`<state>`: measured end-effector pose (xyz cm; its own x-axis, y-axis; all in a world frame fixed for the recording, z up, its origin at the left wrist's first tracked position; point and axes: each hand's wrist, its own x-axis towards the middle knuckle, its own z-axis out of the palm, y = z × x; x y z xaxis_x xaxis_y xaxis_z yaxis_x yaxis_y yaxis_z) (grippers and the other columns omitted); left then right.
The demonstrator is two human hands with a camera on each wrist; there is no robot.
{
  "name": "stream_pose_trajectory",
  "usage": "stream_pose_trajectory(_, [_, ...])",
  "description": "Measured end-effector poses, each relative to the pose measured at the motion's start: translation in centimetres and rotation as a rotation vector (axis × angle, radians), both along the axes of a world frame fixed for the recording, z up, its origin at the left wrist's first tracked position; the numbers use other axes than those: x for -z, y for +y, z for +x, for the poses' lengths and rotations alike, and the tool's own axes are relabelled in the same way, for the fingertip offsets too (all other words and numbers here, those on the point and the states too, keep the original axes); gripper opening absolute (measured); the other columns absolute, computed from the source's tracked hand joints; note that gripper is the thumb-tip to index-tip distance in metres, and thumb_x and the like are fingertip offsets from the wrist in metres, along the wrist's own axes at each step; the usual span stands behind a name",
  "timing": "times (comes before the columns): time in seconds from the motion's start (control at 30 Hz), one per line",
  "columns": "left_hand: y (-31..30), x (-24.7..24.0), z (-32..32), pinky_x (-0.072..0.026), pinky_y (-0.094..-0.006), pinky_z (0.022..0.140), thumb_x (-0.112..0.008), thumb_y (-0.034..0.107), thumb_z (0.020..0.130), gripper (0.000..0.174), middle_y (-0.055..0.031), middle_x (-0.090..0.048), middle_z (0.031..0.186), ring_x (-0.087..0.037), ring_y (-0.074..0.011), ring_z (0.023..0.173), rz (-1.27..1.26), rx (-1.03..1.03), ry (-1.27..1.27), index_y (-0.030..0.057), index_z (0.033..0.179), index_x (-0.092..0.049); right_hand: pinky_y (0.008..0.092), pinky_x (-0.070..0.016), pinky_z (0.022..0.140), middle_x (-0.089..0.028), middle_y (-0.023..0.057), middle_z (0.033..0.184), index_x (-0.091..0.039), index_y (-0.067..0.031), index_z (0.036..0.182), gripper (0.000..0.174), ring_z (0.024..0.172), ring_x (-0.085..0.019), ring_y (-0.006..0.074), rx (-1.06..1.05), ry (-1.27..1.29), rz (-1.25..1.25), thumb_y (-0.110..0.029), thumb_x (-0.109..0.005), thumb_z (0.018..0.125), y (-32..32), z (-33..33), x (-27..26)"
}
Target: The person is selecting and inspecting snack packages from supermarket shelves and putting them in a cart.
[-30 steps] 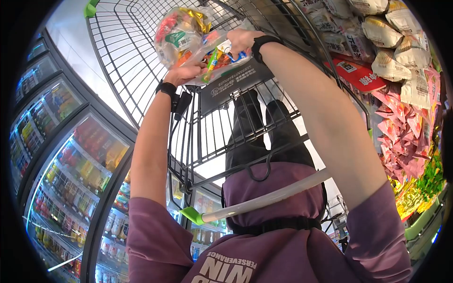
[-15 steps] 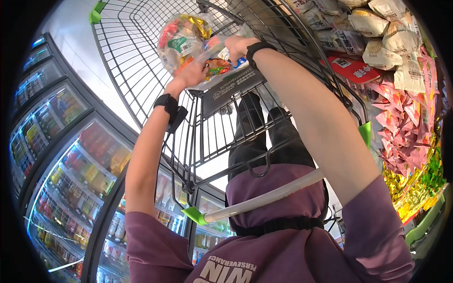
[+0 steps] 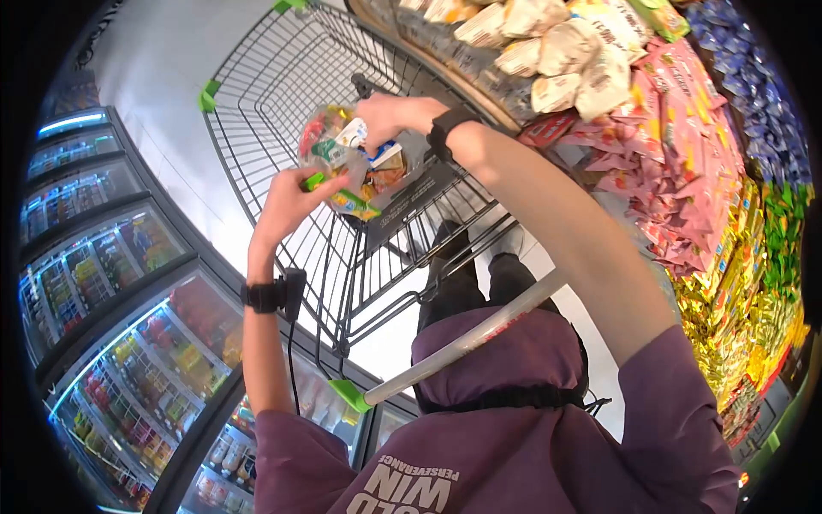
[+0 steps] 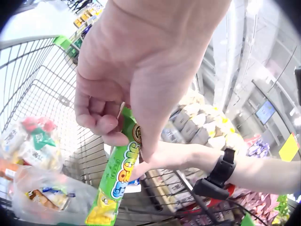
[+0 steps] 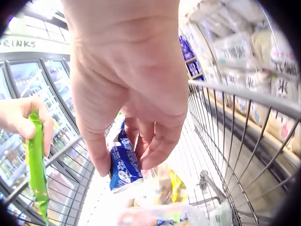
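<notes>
My left hand (image 3: 295, 206) pinches a long green and yellow snack packet (image 4: 117, 172) by its upper end, thumb on one side and fingers on the other. The packet hangs at a slant over the cart. My right hand (image 5: 131, 89) grips a small blue packet (image 5: 124, 165) between thumb and fingers, above the goods in the cart. Under both hands lies a clear plastic bag (image 4: 70, 207) with several colourful packets inside. A second filled bag with pink, green and gold wrappers (image 4: 40, 141) sits just beyond it.
The wire shopping cart (image 3: 248, 158) surrounds the bags, its pale handle (image 3: 471, 338) across my waist. Glass-door drink fridges (image 3: 128, 343) line the left. Heaps of wrapped snacks (image 3: 676, 128) fill the right side, close to the cart's edge.
My left hand has drawn back leftward from the bag and now holds the green packet clear at its side. My right hand has shifted left over the bags. The view has turned, showing more snacks.
</notes>
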<state>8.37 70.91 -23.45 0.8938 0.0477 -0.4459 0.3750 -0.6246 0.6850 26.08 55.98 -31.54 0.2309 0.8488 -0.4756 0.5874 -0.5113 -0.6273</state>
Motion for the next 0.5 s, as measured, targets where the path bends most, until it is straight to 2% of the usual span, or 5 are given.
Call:
stream_pose_trajectory(0.1, [-2.5,-5.3,-0.6,-0.0305,-0.0232,0.053,-0.073,0.031,0.09,0.033,0.0053,-0.055,0.066,-0.039,-0.0028,0.062,-0.275,-0.084,0.053,-0.0016,0.088,-0.071,0.0408,-0.0536,0.082,-0.073,0.0148,0.095,-0.07,-0.0054,0.098,0.044,0.093,-0.069,0.0332,-0.008,-0.016,0.18,-0.033,-0.081,0.066,-3.7,-0.8,-7.8])
stream_pose_trajectory(0.27, [-8.5,-11.0,-2.3,-0.0495,-0.0228,0.069,-0.089,0.04,0.071,0.053,-0.0042,-0.069,0.089,-0.064,-0.0097,0.077,-0.702,-0.043,-0.133,-0.0015,0.097,-0.068,0.0417,-0.0527,0.071,-0.07,0.0184,0.083,-0.063,0.0012,0.095,0.043,0.08,-0.068,0.0358,0.205,-0.08,0.584,-0.028,-0.079,0.068,-14.5,-4.3,-17.7])
stream_pose_trajectory(0.33, [-12.2,-12.2,-2.9,-0.0498,-0.0227,0.068,-0.09,0.046,0.066,0.059,-0.0028,-0.068,0.086,-0.063,-0.0084,0.076,-0.757,-0.011,-0.211,-0.001,0.092,-0.067,0.0347,-0.0512,0.065,-0.066,0.0131,0.075,-0.061,0.0009,0.096,0.038,0.069,-0.065,0.0214,0.328,0.037,0.69,-0.022,-0.079,0.071,-20.0,-6.7,-20.3])
stream_pose_trajectory(0.37, [-14.4,-12.5,-3.0,-0.0492,-0.0218,0.067,-0.089,0.052,0.065,0.062,-0.003,-0.067,0.083,-0.062,-0.0084,0.073,-0.803,-0.027,-0.263,-0.0009,0.088,-0.065,0.0333,-0.0513,0.066,-0.066,0.011,0.08,-0.061,-0.0003,0.102,0.04,0.072,-0.064,0.0178,0.403,0.094,0.702,-0.02,-0.079,0.072,-22.8,-8.1,-21.6])
stream_pose_trajectory(0.5, [-26.1,-15.1,-3.3,-0.0394,-0.0245,0.045,-0.062,0.059,0.09,0.054,-0.001,-0.051,0.062,-0.044,-0.008,0.048,-1.183,-0.163,-0.44,0.0073,0.086,-0.047,0.0293,-0.0496,0.082,-0.063,0.0052,0.111,-0.048,-0.009,0.136,0.067,0.094,-0.06,0.0123,0.69,0.308,0.735,-0.012,-0.078,0.076,-33.6,-13.6,-24.9])
